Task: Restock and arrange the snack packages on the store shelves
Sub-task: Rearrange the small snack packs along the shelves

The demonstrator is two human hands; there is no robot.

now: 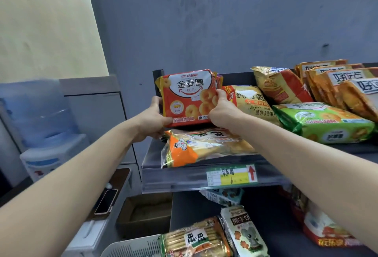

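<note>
A red snack package (187,97) with ring-shaped biscuits printed on it stands upright at the left end of the top shelf (196,178). More packs of the same kind stand behind it. My left hand (152,118) grips its lower left edge. Its right side is gripped by my right hand (222,109). An orange and white cracker bag (204,146) lies flat on the shelf right under the red package, reaching the front lip.
To the right on the shelf lie a yellow chip bag (252,103), a green pack (323,121) and a row of orange packs (339,86). Lower down are more snacks (243,234) and a grey basket (131,247). A water dispenser (41,125) and a phone (106,201) are at the left.
</note>
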